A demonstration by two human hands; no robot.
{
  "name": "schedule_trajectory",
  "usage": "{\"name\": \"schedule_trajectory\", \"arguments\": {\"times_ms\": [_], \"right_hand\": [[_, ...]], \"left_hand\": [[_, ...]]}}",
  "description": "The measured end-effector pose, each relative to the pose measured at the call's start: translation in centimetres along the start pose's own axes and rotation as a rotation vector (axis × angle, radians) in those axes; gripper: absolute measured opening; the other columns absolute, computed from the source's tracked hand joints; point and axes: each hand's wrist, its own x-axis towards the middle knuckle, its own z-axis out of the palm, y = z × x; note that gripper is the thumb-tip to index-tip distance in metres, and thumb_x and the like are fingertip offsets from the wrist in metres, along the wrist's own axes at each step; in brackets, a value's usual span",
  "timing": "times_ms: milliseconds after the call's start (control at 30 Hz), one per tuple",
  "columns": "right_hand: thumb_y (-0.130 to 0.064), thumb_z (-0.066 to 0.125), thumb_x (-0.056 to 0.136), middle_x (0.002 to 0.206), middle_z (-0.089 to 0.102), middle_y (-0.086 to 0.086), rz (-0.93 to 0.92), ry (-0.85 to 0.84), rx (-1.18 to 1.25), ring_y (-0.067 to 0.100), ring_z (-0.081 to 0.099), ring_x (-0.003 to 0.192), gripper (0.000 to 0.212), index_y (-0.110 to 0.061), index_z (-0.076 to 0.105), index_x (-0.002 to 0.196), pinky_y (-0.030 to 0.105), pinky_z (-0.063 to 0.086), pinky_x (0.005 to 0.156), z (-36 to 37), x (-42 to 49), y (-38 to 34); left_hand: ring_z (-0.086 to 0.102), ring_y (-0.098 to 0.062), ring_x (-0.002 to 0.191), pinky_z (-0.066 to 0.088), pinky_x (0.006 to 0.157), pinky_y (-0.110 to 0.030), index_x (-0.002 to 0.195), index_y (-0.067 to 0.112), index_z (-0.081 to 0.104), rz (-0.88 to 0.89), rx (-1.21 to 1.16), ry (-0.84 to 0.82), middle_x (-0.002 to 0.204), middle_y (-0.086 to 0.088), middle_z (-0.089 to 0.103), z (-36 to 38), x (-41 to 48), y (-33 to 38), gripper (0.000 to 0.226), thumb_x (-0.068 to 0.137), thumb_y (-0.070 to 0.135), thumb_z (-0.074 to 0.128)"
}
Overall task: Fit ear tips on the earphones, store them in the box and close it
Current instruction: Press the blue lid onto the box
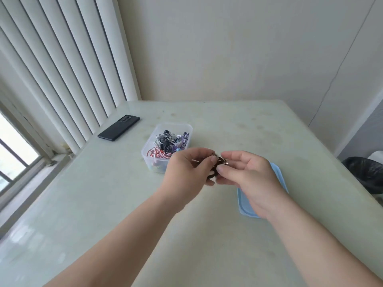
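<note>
Looks like the ear-tip fitting step is on right now. The person has a dark earphones bundle held up over the tabletop, just in front of the box. The left hand has its fingers curled round the coiled cable, and the right hand is pinching the bud end between thumb and fingertips, so the two hands are pretty much touching each other with the earphones clamped between them. It's way too small to tell if a tip is actually on the bud or not.

The box is open and already has a tangle of other sets in it: grey, black, purple, pinkish cable. Its blue lid lies flat on the tabletop under the right hand, well clear of the box.

Next move probably needs a careful push and twist to seat the tip, then the bundle goes into the box. The lid comes last.
</note>
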Motion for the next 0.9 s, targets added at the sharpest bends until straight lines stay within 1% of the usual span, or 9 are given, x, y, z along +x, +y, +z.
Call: {"name": "schedule_trajectory", "arguments": {"times_ms": [67,167,233,333,433,533,633,733,900], "right_hand": [[-0.011,0.076,0.090,0.095,0.078,0.005,-0.005,-0.021,-0.064,0.028,0.075,0.079,0.031,-0.021,0.065,0.118,0.044,0.060,0.084,0.3,0.3,-0.4],[-0.032,0.079,0.085,0.086,0.070,-0.003,-0.091,0.092,-0.607,0.015,0.066,0.078,0.017,-0.027,0.067,0.095,0.033,0.056,0.074,0.0,0.9,0.1],[-0.042,0.080,0.079,0.081,0.065,-0.006,-0.088,0.096,-0.918,0.014,0.064,0.077,0.025,-0.026,0.062,0.085,0.035,0.055,0.074,-0.5,1.0,0.7],[-0.053,0.079,0.075,0.079,0.059,-0.007,-0.047,0.059,-1.135,0.015,0.060,0.073,0.038,-0.025,0.053,0.081,0.036,0.051,0.069,-0.8,0.8,1.2],[-0.054,0.076,0.077,0.079,0.057,-0.007,-0.041,0.053,-1.221,0.015,0.057,0.072,0.041,-0.023,0.049,0.080,0.036,0.049,0.067,-1.0,1.0,1.4],[-0.045,0.070,0.086,0.080,0.058,-0.008,-0.022,0.044,-1.226,0.016,0.058,0.074,0.030,-0.023,0.050,0.080,0.036,0.051,0.071,-1.3,1.8,1.3],[-0.037,0.066,0.090,0.079,0.062,-0.006,0.002,0.011,-1.216,0.017,0.061,0.076,0.023,-0.022,0.052,0.080,0.036,0.053,0.073,-1.5,2.6,1.2],[-0.036,0.066,0.089,0.079,0.065,-0.007,0.031,-0.016,-1.215,0.015,0.063,0.076,0.019,-0.024,0.055,0.079,0.033,0.051,0.070,-1.8,3.3,1.1],[-0.033,0.067,0.088,0.082,0.065,-0.004,0.031,-0.026,-1.273,0.017,0.062,0.076,0.020,-0.020,0.055,0.080,0.031,0.049,0.067,-2.0,4.0,1.1]], "left_hand": [[0.077,-0.012,0.075,0.063,0.064,-0.028,0.097,0.014,0.078,0.013,0.034,0.071,0.084,-0.001,0.080,-1.6,1.1,0.8,0.007,0.097,0.011,0.072],[0.077,-0.018,0.078,0.066,0.073,-0.039,0.096,0.019,0.079,0.086,0.206,0.177,0.089,-0.001,0.079,-5.0,3.9,1.5,0.010,0.097,0.015,0.070],[0.076,-0.026,0.077,0.065,0.078,-0.045,0.097,0.018,0.079,0.153,0.369,0.224,0.091,-0.003,0.078,-6.9,6.1,1.3,0.010,0.096,0.016,0.069],[0.072,-0.030,0.087,0.059,0.086,-0.040,0.102,0.015,0.079,0.225,0.574,0.285,0.100,-0.007,0.075,-9.2,8.9,0.6,0.012,0.094,0.015,0.070],[0.067,-0.030,0.099,0.048,0.085,-0.030,0.106,0.013,0.079,0.254,0.748,0.275,0.105,-0.011,0.073,-9.7,11.3,0.2,0.016,0.095,0.015,0.067],[0.064,-0.030,0.102,0.042,0.080,-0.027,0.110,0.011,0.078,0.264,0.801,0.194,0.109,-0.013,0.071,-8.3,13.5,0.7,0.018,0.097,0.014,0.065],[0.064,-0.030,0.104,0.043,0.079,-0.027,0.113,0.013,0.077,0.247,0.876,0.088,0.111,-0.010,0.071,-7.0,15.1,0.6,0.020,0.097,0.016,0.065],[0.064,-0.030,0.112,0.051,0.085,-0.031,0.120,0.025,0.074,0.140,1.098,-0.053,0.120,-0.005,0.072,-6.8,15.9,-0.1,0.027,0.098,0.024,0.060],[0.052,-0.033,0.124,0.046,0.098,-0.037,0.131,0.025,0.068,0.150,1.252,-0.028,0.127,-0.010,0.056,-7.4,16.4,0.7,0.034,0.098,0.030,0.061]]}}
